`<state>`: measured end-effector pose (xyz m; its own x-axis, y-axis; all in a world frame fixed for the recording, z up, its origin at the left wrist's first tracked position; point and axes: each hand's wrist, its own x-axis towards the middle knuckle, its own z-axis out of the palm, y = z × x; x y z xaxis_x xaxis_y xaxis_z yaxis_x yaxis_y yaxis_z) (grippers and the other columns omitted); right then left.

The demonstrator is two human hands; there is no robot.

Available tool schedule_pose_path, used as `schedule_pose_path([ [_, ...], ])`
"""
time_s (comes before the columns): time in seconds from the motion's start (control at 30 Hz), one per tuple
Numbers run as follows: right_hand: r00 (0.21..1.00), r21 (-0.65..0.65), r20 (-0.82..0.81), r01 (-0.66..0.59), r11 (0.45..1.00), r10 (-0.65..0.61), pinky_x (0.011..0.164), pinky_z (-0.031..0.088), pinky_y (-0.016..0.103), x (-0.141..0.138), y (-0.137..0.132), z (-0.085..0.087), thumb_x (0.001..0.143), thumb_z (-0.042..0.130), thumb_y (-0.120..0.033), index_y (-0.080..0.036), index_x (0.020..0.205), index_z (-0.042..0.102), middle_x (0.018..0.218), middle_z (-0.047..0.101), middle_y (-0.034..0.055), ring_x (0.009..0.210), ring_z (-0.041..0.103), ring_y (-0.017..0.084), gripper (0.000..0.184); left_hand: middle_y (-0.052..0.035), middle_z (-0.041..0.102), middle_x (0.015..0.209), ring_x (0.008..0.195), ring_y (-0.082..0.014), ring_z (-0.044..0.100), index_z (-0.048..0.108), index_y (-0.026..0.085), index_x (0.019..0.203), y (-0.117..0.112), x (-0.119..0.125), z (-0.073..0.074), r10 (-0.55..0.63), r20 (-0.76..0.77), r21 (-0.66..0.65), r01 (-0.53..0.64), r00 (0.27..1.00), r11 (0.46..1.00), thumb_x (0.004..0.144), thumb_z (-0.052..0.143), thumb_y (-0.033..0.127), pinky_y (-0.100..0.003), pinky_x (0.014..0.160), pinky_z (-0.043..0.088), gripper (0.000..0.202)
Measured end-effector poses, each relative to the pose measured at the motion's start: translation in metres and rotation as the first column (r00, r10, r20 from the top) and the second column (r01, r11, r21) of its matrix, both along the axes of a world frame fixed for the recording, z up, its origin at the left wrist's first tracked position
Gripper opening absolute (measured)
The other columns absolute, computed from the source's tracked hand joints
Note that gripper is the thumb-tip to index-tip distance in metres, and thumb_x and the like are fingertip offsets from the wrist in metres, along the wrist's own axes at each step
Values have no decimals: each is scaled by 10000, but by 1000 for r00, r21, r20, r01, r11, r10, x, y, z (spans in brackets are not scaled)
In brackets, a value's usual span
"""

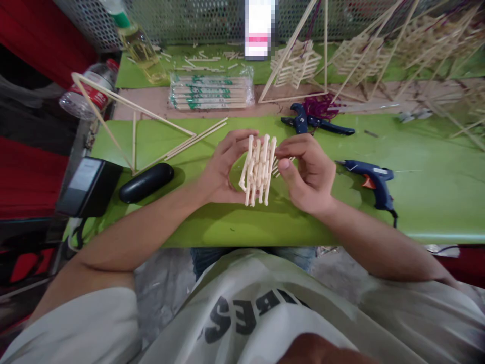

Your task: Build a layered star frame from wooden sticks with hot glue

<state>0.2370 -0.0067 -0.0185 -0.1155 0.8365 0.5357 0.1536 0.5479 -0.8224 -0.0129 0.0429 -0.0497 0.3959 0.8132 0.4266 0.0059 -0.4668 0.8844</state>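
Observation:
A small lattice of pale wooden sticks (258,171) is held upright above the green table. My left hand (227,164) curves around its left side, fingers at the top and thumb at the bottom. At the right edge of the lattice is my right hand (308,174), its fingers curled and the thumb near the forefinger. Whether a small piece sits between those fingertips is too small to make out. Several short sticks (278,167) lie on the table behind, partly covered by the lattice and the right hand.
To the right lies a blue glue gun (369,177); blue cutters (318,125) lie behind my hands. A packet of sticks (212,91), an oil bottle (140,48) and finished stick frames (297,63) stand farther back. A stick triangle (132,108) and a dark case (147,183) are left.

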Motion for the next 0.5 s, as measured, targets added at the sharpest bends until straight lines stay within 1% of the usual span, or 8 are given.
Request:
schedule_pose_path([
  [0.03, 999, -1, 17, -44, 999, 44, 881, 668, 482, 1, -2, 3, 1108, 793, -550, -316, 1146, 851, 1062, 810, 85, 995, 764, 293, 244, -107, 700, 1662, 1570, -417, 637, 776, 348, 1554, -2, -2, 0, 14, -43, 114, -9, 999, 993, 601, 1122, 747, -606, 1395, 487, 1090],
  [0.1, 989, -48, 45, -139, 989, 141, 822, 654, 461, 2, -6, 7, 1092, 816, -578, -302, 1152, 853, 1007, 824, 73, 913, 758, 274, 285, -84, 665, 1720, 1562, -415, 647, 680, 367, 1675, -4, -6, 0, 82, -135, 323, -34, 987, 946, 705, 1043, 784, -619, 1354, 506, 1117],
  [0.13, 983, -74, 53, -170, 983, 174, 812, 650, 454, 2, -8, 9, 1077, 836, -595, -294, 1156, 851, 998, 831, 68, 892, 757, 266, 312, -74, 661, 1738, 1550, -407, 658, 646, 364, 1707, -5, -6, -1, 119, -157, 396, -48, 980, 917, 758, 995, 806, -621, 1334, 509, 1103],
  [0.2, 978, -111, 43, -196, 974, 202, 816, 647, 439, 2, -10, 10, 1046, 880, -607, -283, 1155, 844, 1004, 840, 59, 887, 757, 253, 345, -69, 661, 1764, 1547, -396, 664, 606, 342, 1740, -5, -6, -4, 151, -151, 478, -62, 977, 876, 811, 938, 833, -622, 1341, 474, 1102],
  [0.27, 977, -133, 15, -209, 969, 213, 831, 647, 423, 1, -11, 11, 1020, 919, -591, -276, 1171, 834, 1032, 844, 53, 903, 759, 241, 360, -71, 635, 1800, 1613, -411, 623, 580, 315, 1762, -4, -6, -6, 164, -169, 495, -60, 972, 867, 806, 945, 825, -631, 1409, 396, 1143],
  [0.33, 976, -155, 12, -214, 964, 219, 834, 643, 414, 0, -12, 12, 982, 954, -613, -270, 1199, 826, 1051, 843, 50, 912, 756, 236, 426, -57, 580, 1850, 1717, -432, 521, 572, 299, 1763, -3, -7, -7, 175, -221, 444, -60, 959, 894, 771, 984, 787, -633, 1490, 283, 1179],
  [0.4, 980, -166, 43, -185, 969, 194, 809, 634, 414, -2, -12, 12, 911, 984, -699, -258, 1223, 821, 1047, 835, 55, 894, 745, 238, 564, -23, 538, 1884, 1778, -432, 432, 573, 311, 1753, -3, -9, -9, 177, -259, 391, -64, 950, 918, 737, 1010, 779, -620, 1528, 185, 1201],
  [0.5, 988, -169, 118, -80, 982, 101, 794, 632, 422, -7, -16, 12, 812, 1024, -768, -235, 1274, 804, 1056, 831, 72, 884, 734, 250, 739, -17, 523, 1896, 1780, -413, 426, 554, 318, 1764, -5, -10, -11, 210, -269, 417, -83, 940, 905, 784, 963, 833, -604, 1522, 165, 1181],
])
